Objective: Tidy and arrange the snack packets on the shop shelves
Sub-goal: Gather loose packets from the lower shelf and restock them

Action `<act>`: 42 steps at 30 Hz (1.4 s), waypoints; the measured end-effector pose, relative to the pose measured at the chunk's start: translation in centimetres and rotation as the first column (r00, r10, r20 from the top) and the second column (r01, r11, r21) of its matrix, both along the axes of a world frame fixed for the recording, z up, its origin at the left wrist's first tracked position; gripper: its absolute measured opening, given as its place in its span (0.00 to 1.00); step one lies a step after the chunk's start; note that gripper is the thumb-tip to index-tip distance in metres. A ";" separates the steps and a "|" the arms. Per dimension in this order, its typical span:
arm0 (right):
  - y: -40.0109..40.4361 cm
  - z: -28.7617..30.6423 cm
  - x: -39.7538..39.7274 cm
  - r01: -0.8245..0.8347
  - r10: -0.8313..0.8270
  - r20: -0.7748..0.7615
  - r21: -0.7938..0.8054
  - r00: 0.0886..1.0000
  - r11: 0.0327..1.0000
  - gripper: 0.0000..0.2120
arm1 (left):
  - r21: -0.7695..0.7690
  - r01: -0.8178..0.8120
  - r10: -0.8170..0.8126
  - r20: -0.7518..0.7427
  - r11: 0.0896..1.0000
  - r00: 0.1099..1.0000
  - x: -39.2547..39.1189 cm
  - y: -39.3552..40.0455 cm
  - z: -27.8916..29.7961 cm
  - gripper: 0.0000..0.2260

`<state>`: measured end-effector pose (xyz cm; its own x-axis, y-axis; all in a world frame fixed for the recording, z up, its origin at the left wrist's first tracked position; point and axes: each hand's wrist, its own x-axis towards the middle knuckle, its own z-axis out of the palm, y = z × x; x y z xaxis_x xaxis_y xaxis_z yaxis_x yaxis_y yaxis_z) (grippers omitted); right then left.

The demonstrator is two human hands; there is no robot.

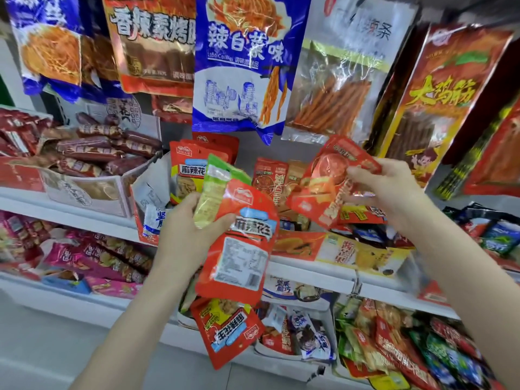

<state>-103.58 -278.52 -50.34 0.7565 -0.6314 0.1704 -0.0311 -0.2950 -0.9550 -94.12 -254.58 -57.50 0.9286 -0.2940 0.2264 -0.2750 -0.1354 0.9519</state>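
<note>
White shop shelves (309, 270) are running across the view, crowded with boxes of snacks, while large packets are hanging in a row above, among them a blue packet (239, 60) at centre. Left hand (191, 235) is gripping a fan of packets in front of the middle shelf: a red packet (239, 243) in front, back label facing out, a green packet (216, 190) behind it and another red one (222, 330) hanging below. Right hand (391, 192) is pinching a red-orange packet (329, 181), tilted, just above the boxes on the middle shelf. Sausage-shaped snacks (92, 147) are lying piled in an open box at left
</note>
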 end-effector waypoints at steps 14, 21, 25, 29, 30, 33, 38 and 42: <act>1.1 -7.7 14.3 0.024 -0.236 -0.316 -0.552 0.919 0.833 0.13 | 0.055 -0.012 0.018 -0.116 0.998 0.993 1.8 0.5 -1.2 0.06; 0.7 -7.8 13.6 0.013 -0.219 -0.249 -0.632 0.943 0.775 0.18 | 0.108 -0.010 0.021 -0.103 0.994 0.994 1.9 1.7 -1.3 0.05; 0.6 -7.1 12.9 0.122 -0.261 -0.109 -0.674 0.959 0.729 0.17 | 0.110 -0.010 0.023 -0.112 0.994 0.993 2.0 2.4 -1.8 0.06; 0.9 -7.7 13.2 0.063 -0.263 -0.156 -0.743 0.952 0.666 0.17 | 0.099 0.000 0.011 -0.111 0.995 0.994 1.9 2.2 -1.8 0.07; 1.0 -8.1 13.4 0.036 -0.259 -0.177 -0.758 0.949 0.652 0.16 | 0.099 0.001 0.010 -0.110 0.995 0.994 1.9 2.1 -1.8 0.07; 0.9 -9.0 13.8 -0.031 -0.278 -0.263 -0.775 0.924 0.631 0.15 | 0.106 0.022 -0.011 -0.108 0.994 0.994 1.8 1.8 -1.6 0.07; 1.2 -9.3 13.4 0.057 -0.286 -0.196 -0.727 0.938 0.685 0.24 | 0.100 0.051 -0.039 -0.123 0.994 0.992 1.6 1.6 -1.2 0.07; 2.6 -8.0 10.0 0.151 -0.225 -0.050 -0.599 0.973 0.786 0.16 | -0.031 0.069 -0.075 -0.240 0.997 0.968 1.5 1.9 -1.4 0.06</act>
